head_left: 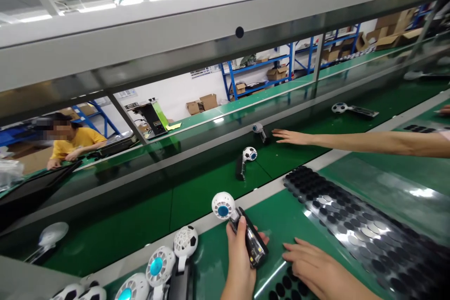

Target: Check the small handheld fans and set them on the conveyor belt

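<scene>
My left hand [240, 255] is closed around the black handle of a small handheld fan [223, 205], whose round white head has a blue centre and tilts up to the left. Small yellow squares show on the handle's near face. Just to the right, my right hand [311, 262] lies low over the green bench, fingers stretched out and holding nothing visible. Below its fingertips is a sheet of black round stickers [286, 286], partly covered by the hand. More white fans [161, 266], some with a football pattern, stand along the bench at lower left.
A green conveyor belt [204, 187] runs behind the bench, carrying several fans [250, 153]. Another person's arm [351, 143] reaches over it from the right. A large sticker sheet [358, 225] lies at right. A shelf beam [197, 23] crosses overhead. A person in yellow [84, 138] sits opposite.
</scene>
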Available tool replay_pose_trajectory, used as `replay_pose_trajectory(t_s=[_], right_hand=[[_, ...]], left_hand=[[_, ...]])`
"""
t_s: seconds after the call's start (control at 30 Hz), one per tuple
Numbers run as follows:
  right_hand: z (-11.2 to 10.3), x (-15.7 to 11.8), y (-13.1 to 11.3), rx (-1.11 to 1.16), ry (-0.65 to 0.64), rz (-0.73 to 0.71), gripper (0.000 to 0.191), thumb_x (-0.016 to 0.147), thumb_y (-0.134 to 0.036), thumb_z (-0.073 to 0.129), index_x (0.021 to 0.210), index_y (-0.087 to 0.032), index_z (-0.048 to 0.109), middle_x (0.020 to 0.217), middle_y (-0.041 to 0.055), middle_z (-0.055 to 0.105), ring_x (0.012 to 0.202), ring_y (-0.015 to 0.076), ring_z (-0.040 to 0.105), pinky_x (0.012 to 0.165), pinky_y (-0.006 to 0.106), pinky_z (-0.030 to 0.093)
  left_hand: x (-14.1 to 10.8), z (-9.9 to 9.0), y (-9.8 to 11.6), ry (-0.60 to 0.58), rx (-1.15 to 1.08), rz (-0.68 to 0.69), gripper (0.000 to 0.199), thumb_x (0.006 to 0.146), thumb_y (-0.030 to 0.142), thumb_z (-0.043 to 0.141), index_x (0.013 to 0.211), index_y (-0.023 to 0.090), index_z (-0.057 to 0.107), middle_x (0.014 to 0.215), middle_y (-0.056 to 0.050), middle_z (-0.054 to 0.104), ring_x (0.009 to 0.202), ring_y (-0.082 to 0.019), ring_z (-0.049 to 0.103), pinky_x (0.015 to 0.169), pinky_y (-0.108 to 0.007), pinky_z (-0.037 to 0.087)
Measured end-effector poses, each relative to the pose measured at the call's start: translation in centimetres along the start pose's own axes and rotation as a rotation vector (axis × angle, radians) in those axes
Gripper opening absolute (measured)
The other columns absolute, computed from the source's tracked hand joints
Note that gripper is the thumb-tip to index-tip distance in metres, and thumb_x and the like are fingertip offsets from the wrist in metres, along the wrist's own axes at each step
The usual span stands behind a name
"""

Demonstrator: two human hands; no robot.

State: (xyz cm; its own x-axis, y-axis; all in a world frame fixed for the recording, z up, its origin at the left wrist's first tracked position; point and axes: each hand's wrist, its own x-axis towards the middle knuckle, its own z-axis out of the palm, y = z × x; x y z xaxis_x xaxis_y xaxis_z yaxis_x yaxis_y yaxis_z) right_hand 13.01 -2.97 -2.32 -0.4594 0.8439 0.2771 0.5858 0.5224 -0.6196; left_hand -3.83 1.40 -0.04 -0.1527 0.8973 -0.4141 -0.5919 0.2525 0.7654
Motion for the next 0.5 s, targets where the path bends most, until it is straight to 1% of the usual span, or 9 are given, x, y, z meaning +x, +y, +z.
replay_pose_trajectory(t_s=[0.07, 0.13, 0.2, 0.27, 0.33, 0.37, 0.43, 0.5], right_hand=[[-1.0, 0.1, -0.9, 0.032, -0.027, 0.053, 0.016, 0.085, -0.025, 0.047, 0.077, -0.026, 0.061, 0.103, -0.0017, 0.067, 0.113, 0.0199, 0.051, 0.102, 0.043, 0.032], [-2.2, 0.7, -1.9, 0.111, -0.06, 0.173, 0.015, 0.085, -0.028, 0.047, 0.075, -0.025, 0.058, 0.108, 0.0006, 0.064, 0.115, 0.0201, 0.048, 0.099, 0.04, 0.036], [-3.2, 1.9, -3.1, 0.229, -0.06, 0.314, 0.014, 0.084, -0.029, 0.047, 0.072, -0.024, 0.054, 0.115, 0.0026, 0.059, 0.113, 0.0197, 0.049, 0.094, 0.036, 0.04], [-3.7, 3.4, -4.1, 0.336, -0.059, 0.386, 0.014, 0.083, -0.028, 0.048, 0.071, -0.023, 0.052, 0.122, 0.0027, 0.053, 0.115, 0.0196, 0.047, 0.095, 0.035, 0.038], [-3.7, 5.1, -4.7, 0.395, -0.085, 0.39, 0.013, 0.082, -0.028, 0.047, 0.071, -0.023, 0.051, 0.128, 0.0029, 0.047, 0.119, 0.0199, 0.042, 0.098, 0.036, 0.033], [-3.6, 5.9, -4.9, 0.407, -0.096, 0.381, 0.012, 0.082, -0.027, 0.046, 0.072, -0.023, 0.05, 0.13, 0.0033, 0.044, 0.12, 0.0199, 0.04, 0.099, 0.035, 0.032], [-3.2, 7.3, -5.0, 0.406, -0.109, 0.356, 0.01, 0.081, -0.023, 0.046, 0.072, -0.022, 0.049, 0.131, 0.0035, 0.041, 0.119, 0.0192, 0.041, 0.098, 0.033, 0.033], [-2.9, 8.2, -4.9, 0.39, -0.105, 0.324, 0.01, 0.081, -0.019, 0.044, 0.071, -0.022, 0.047, 0.123, 0.0027, 0.046, 0.11, 0.0173, 0.047, 0.092, 0.03, 0.036]], left_hand=[[0.0, -0.2, -0.3, -0.023, 0.009, 0.033, 0.027, 0.078, 0.036, 0.057, 0.093, 0.023, 0.039, 0.058, 0.004, 0.058, 0.051, -0.015, 0.06, 0.061, -0.036, 0.052], [0.0, -0.4, -0.5, -0.047, 0.018, 0.049, 0.031, 0.078, 0.042, 0.055, 0.097, 0.023, 0.039, 0.061, 0.003, 0.059, 0.053, -0.017, 0.061, 0.06, -0.034, 0.051], [-0.1, -0.8, -0.5, -0.059, 0.034, 0.043, 0.035, 0.079, 0.05, 0.049, 0.097, 0.022, 0.04, 0.064, 0.0, 0.06, 0.056, -0.018, 0.063, 0.059, -0.033, 0.05], [-0.2, -1.1, -0.5, -0.072, 0.048, 0.032, 0.04, 0.079, 0.056, 0.045, 0.095, 0.019, 0.043, 0.064, -0.001, 0.06, 0.06, -0.019, 0.063, 0.061, -0.032, 0.05], [-0.2, -1.3, -0.6, -0.078, 0.043, 0.058, 0.041, 0.079, 0.056, 0.044, 0.096, 0.018, 0.045, 0.069, -0.003, 0.062, 0.069, -0.019, 0.064, 0.067, -0.03, 0.049], [-0.2, -1.3, -0.7, -0.071, 0.036, 0.085, 0.042, 0.079, 0.055, 0.045, 0.1, 0.019, 0.046, 0.077, -0.004, 0.063, 0.076, -0.019, 0.064, 0.071, -0.029, 0.048], [-0.1, -1.2, -0.8, -0.044, 0.037, 0.139, 0.044, 0.079, 0.052, 0.047, 0.11, 0.021, 0.046, 0.1, -0.006, 0.062, 0.095, -0.019, 0.059, 0.079, -0.027, 0.046], [-0.1, -1.0, -0.8, -0.019, 0.079, 0.163, 0.046, 0.08, 0.05, 0.047, 0.118, 0.023, 0.043, 0.119, -0.007, 0.054, 0.11, -0.019, 0.05, 0.086, -0.025, 0.042]])
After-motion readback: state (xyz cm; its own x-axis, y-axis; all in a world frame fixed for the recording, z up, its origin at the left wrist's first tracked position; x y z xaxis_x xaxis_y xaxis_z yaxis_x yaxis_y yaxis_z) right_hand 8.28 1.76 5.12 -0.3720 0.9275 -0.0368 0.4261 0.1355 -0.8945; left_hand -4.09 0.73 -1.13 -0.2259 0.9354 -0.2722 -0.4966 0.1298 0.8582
